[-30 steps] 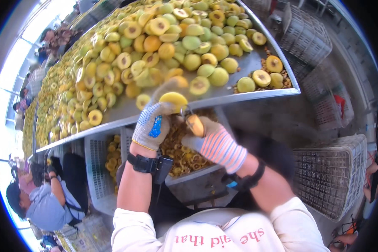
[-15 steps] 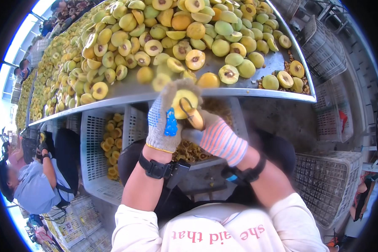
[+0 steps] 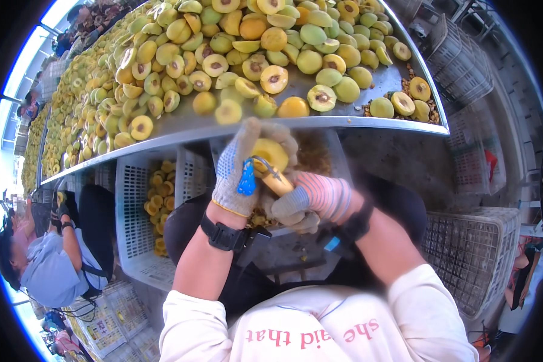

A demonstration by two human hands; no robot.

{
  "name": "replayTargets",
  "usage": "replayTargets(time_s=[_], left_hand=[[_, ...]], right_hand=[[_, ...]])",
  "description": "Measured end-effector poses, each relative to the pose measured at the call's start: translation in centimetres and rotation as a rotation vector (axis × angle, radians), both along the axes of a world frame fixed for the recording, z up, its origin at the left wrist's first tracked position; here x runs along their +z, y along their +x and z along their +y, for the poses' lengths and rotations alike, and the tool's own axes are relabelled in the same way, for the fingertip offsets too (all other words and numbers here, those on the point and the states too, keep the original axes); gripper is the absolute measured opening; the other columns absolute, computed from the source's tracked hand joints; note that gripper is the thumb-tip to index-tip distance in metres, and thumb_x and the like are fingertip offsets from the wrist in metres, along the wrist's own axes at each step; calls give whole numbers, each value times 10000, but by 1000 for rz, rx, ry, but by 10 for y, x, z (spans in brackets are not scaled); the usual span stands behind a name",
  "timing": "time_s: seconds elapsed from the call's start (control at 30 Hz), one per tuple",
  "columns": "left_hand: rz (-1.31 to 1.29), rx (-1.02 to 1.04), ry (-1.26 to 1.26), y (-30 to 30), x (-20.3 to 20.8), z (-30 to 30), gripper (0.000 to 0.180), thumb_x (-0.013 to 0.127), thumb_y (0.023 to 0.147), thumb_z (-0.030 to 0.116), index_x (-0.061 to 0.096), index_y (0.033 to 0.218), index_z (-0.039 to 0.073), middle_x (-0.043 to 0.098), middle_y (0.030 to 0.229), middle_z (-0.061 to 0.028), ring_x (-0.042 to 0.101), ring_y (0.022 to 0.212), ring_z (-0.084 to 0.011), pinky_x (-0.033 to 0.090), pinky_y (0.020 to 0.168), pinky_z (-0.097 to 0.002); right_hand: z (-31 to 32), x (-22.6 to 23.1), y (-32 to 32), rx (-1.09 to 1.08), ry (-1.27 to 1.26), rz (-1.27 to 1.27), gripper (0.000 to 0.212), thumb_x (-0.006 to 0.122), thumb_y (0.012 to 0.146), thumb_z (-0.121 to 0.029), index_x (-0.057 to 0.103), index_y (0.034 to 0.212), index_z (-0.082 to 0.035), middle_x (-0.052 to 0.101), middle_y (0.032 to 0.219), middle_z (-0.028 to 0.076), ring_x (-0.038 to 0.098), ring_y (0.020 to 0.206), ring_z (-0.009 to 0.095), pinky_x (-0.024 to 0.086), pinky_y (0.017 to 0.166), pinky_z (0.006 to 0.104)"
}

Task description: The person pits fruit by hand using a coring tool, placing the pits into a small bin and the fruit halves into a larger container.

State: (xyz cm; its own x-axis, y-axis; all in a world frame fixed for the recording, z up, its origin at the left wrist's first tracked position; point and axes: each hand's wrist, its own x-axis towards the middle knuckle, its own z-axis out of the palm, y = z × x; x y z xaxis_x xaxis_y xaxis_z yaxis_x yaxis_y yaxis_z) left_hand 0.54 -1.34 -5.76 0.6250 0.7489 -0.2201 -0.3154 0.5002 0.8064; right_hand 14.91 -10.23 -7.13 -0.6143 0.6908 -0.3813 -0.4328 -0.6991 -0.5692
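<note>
My left hand [image 3: 228, 172], in a grey knit glove with blue dots and a blue patch, is closed around a yellow peach half [image 3: 271, 154], cut face up. My right hand [image 3: 314, 198], in a striped glove with grey fingertips, grips a pitting knife [image 3: 277, 183] by its light wooden handle. The knife's curved metal loop rests at the near left edge of the peach half; whether it cuts into the flesh I cannot tell. Both hands are just before the rim of a metal table [image 3: 193, 135] heaped with halved peaches [image 3: 214, 64].
Below the table stands a white crate [image 3: 140, 211] holding peach halves. Another crate, partly hidden under my hands, contains scraps. Grey crates [image 3: 470, 256] stand at the right. A co-worker [image 3: 60, 259] in a light blue top sits at the left.
My right hand has turned and drawn slightly back, showing its fingers wrapped round the handle. The loop has shifted from over the peach's middle toward its near left edge.
</note>
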Motion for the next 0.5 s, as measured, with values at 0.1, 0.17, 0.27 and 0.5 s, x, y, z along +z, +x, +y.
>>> replayTargets(time_s=[0.1,0.17,0.27,0.5], left_hand=[[-75,-30,-96,6,0,-3,441,516,1004,421,634,1033,-2,683,892,-127,661,778,-222,551,717,-324],[-86,29,-72,3,-1,-1,440,513,1007,418,633,1063,-2,687,911,-134,664,782,-223,553,726,-322],[27,155,49,-9,3,-3,437,493,1019,400,646,1052,-7,691,929,-140,665,786,-222,550,727,-318],[1767,395,1140,-141,25,63,473,586,942,417,650,1170,7,668,1110,-218,633,1048,-361,487,938,-417]], right_hand=[[-13,5,12,-5,64,37,176,719,810,-198,582,818,-88,476,573,-19,403,408,83,298,381,228],[-20,15,21,5,202,-145,181,721,801,-184,595,880,-81,488,598,-25,418,426,85,306,394,216],[-14,24,26,135,325,-614,225,717,797,-207,616,916,-45,558,633,38,525,511,137,415,464,279],[-26,36,29,264,644,-1461,345,712,829,-331,646,1012,-46,686,839,194,668,836,387,523,732,447]])
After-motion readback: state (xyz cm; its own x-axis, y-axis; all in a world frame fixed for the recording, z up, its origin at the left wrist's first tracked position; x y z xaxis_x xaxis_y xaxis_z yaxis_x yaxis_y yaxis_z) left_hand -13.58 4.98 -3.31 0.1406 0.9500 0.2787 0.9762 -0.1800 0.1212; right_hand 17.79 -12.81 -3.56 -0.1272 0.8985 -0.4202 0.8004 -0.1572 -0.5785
